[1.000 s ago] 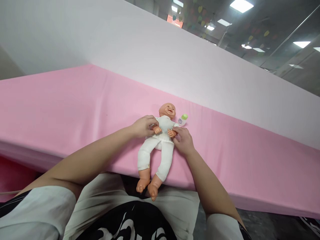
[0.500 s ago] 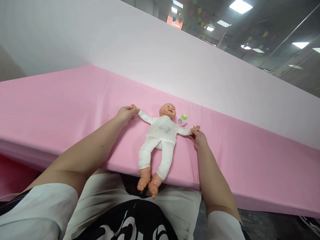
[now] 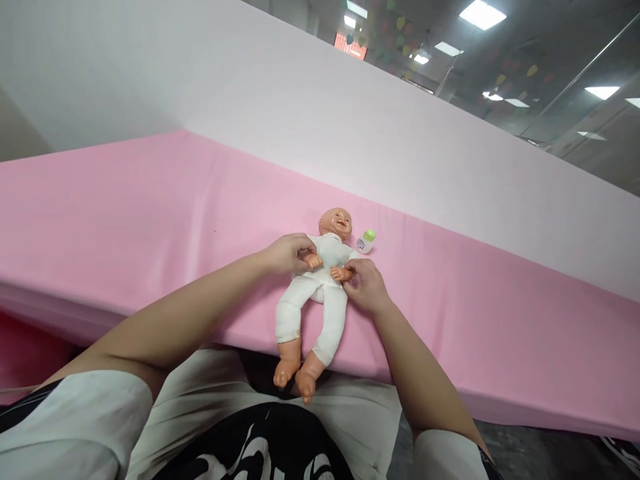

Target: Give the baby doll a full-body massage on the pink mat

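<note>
Both hands (image 3: 287,253) hold the doll (image 3: 320,287) lying head-away, feet toward person.

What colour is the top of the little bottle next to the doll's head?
Green. The bottle has a green cap on a white body, seen in the head view.

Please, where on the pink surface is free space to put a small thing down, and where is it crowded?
The pink mat is bare left of the left hand, up to the white wall. It is also bare right of the right hand and the small bottle. It is crowded in the middle: both hands hold the doll's arms, and the bottle lies beside its head.
</note>
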Demonstrator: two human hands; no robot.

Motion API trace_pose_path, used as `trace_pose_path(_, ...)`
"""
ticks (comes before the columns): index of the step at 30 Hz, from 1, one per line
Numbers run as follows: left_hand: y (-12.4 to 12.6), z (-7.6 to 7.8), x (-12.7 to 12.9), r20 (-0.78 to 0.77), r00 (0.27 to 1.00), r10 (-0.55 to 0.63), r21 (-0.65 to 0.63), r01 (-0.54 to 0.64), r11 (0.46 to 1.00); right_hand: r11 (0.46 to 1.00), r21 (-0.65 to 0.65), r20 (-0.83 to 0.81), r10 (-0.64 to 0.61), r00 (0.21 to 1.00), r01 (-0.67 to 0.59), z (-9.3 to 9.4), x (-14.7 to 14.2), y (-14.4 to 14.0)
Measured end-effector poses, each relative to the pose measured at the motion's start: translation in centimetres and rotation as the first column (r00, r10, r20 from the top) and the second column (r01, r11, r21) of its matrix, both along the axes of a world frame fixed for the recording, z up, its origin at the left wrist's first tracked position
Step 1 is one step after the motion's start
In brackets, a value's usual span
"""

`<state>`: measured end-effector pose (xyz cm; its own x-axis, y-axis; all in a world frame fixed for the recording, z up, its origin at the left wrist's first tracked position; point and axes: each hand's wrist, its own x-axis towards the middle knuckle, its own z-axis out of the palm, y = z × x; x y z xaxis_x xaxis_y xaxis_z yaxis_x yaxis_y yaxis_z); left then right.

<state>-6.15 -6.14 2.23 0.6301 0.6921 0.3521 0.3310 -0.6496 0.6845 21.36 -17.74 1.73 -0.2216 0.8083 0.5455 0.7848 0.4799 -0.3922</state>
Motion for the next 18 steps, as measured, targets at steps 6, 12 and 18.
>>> trace_pose_path(6,0.1,0.4,0.1,-0.099,0.994,-0.053,0.125,0.066,0.99,1.0,-0.019,-0.026,-0.01,1.0,0.01,-0.2,0.1,0.3)
trace_pose_path(12,2.5,-0.7,-1.7,0.328,0.923,0.202,-0.328,-0.089,0.94,0.978,-0.148,-0.674,-0.21,0.708,0.15,-0.7,3.3,1.7)
trace_pose_path(18,5.9,-1.9,-3.6,0.494,0.685,0.536,-0.663,-0.102,0.741,0.933,-0.287,-0.864,-0.351,0.361,0.218,-1.0,8.7,2.8)
